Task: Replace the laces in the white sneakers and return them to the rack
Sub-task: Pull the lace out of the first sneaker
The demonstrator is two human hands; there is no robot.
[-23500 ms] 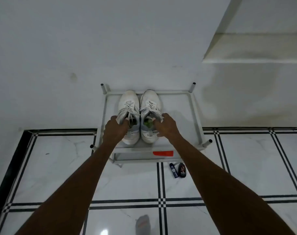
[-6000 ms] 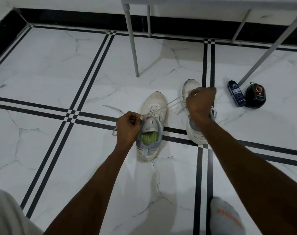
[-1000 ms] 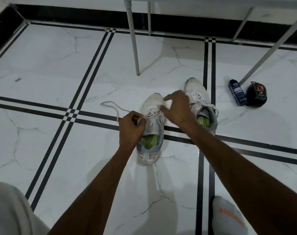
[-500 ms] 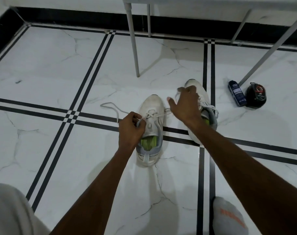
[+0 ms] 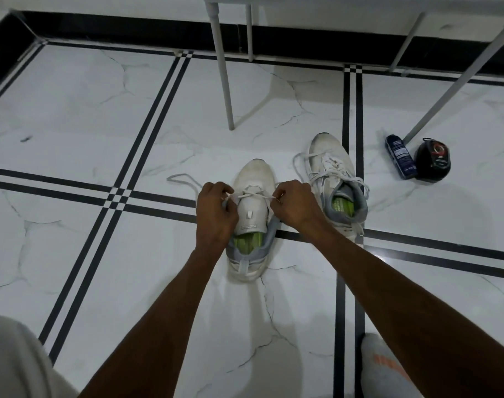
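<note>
Head view: sneaker (image 5: 253, 196) between both hands (image 5: 216, 214), lace (image 5: 252, 195) pinched.

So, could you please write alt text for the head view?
Both hands, left and right, pinch the lace on a white sneaker on the marble floor. The second sneaker stands alongside.

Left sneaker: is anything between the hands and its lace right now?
Nothing visible. The left hand and right hand already pinch the lace at either side of the left sneaker. The other sneaker sits apart to the right, outside the working area.
</note>
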